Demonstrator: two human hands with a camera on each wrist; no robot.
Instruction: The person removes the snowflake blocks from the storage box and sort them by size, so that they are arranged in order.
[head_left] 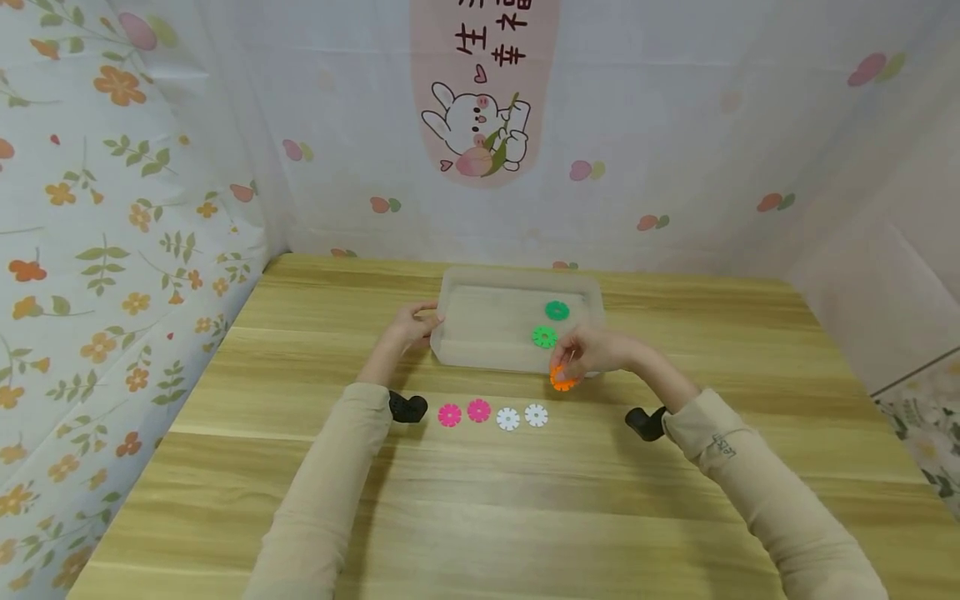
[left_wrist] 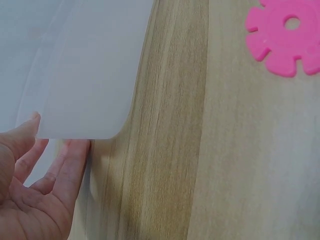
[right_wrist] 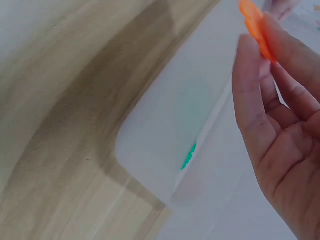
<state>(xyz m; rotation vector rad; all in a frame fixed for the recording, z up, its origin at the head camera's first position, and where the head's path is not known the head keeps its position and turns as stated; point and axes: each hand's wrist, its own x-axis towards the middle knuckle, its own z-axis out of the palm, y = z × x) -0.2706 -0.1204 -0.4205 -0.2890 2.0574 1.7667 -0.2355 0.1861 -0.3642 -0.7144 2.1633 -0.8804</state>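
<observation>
My right hand (head_left: 596, 348) pinches an orange notched disc (head_left: 559, 385) between thumb and fingers, over the front wall of a translucent plastic box (head_left: 487, 356). In the right wrist view the orange disc (right_wrist: 256, 31) shows nearly edge-on at the fingertips. Inside the box, toward its right end, lie a dark green disc (head_left: 565, 313) and a light green disc (head_left: 537, 337). At the left end, my left hand (head_left: 408, 327) grips the box; in the left wrist view, the thumb is at the rim of the box wall (left_wrist: 100, 75), with the other fingers lower, partly hidden.
In front of the box, a row of notched discs lies on the wooden table (head_left: 480, 508): two pink discs (head_left: 442, 416) at left, two white discs (head_left: 501, 419) at right. A black wrist camera (head_left: 408, 408) sits at each wrist. Printed cloth (head_left: 337, 125) hangs behind and at left.
</observation>
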